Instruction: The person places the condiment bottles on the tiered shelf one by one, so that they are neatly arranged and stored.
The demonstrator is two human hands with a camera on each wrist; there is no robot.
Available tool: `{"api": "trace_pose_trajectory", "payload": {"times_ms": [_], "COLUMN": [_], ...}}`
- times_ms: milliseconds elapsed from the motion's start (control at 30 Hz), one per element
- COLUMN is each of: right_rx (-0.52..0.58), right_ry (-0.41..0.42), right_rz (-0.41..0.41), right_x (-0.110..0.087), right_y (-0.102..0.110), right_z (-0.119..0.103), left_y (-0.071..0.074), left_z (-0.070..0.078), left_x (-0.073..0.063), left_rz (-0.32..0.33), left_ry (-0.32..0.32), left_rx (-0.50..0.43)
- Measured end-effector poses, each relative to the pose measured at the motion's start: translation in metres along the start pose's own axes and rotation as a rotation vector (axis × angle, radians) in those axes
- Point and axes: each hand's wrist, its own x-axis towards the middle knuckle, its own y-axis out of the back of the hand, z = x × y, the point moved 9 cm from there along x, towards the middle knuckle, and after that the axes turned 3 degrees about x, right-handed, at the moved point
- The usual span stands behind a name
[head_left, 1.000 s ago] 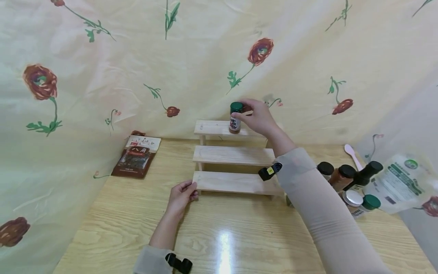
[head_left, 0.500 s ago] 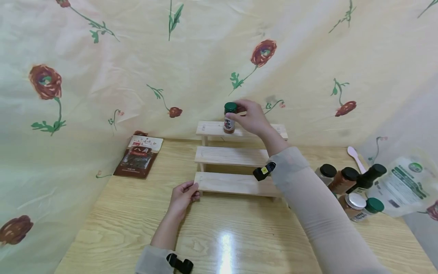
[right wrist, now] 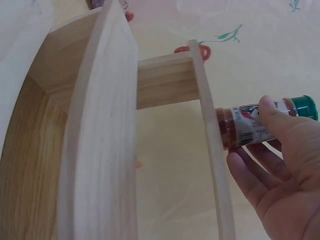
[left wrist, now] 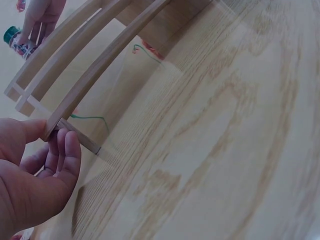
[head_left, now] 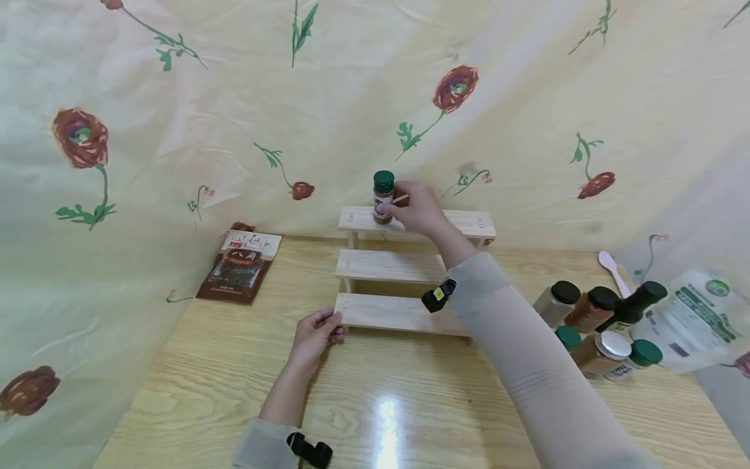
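A three-tier wooden step shelf [head_left: 389, 314] stands against the floral cloth. On its top tier, towards the left, a spice jar [head_left: 383, 184] with a green lid and a printed label stands upright. My right hand [head_left: 420, 208] holds it from the right, the thumb across the label [right wrist: 250, 122] and the other fingers on the far side. My left hand [head_left: 312, 337] pinches the left front corner of the lowest tier; in the left wrist view the thumb lies on top and the fingers curl beneath the board.
To the right stand several seasoning jars [head_left: 601, 355], a dark bottle [head_left: 635, 305], a white pouch [head_left: 697, 319] and a pale spoon [head_left: 612, 270]. A brown spice packet [head_left: 239, 267] lies at the left back of the wooden table [head_left: 410, 404].
The right hand and the spice jar have moved left along the top tier, and the hand now sits lower on the jar. The left hand has kept its place on the shelf corner.
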Motion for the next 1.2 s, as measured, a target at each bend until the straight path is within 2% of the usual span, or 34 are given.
{"api": "trace_pose_trajectory", "payload": {"times_ms": [333,700,933,1200], "right_rx": [0.034,0.001,0.002,-0.001], "right_ry": [0.036,0.038,0.079,0.057], "right_rz": [-0.019,-0.037,-0.044,-0.029], "right_x": [0.007,0.004,-0.004,-0.018], "right_y": [-0.018,-0.024,-0.019,-0.006], "right_z": [-0.004,-0.006,-0.007,-0.002], "left_y": [0.002,0.0,-0.002,-0.001], "left_z": [-0.001,0.003,0.003,-0.001], "left_x": [0.001,0.001,0.0,0.002], "left_rz": [0.012,-0.007,0.002,0.009], "left_ry": [-0.002,-0.023,-0.015,-0.011], "left_rx": [0.004,0.009,0.0,0.005]}}
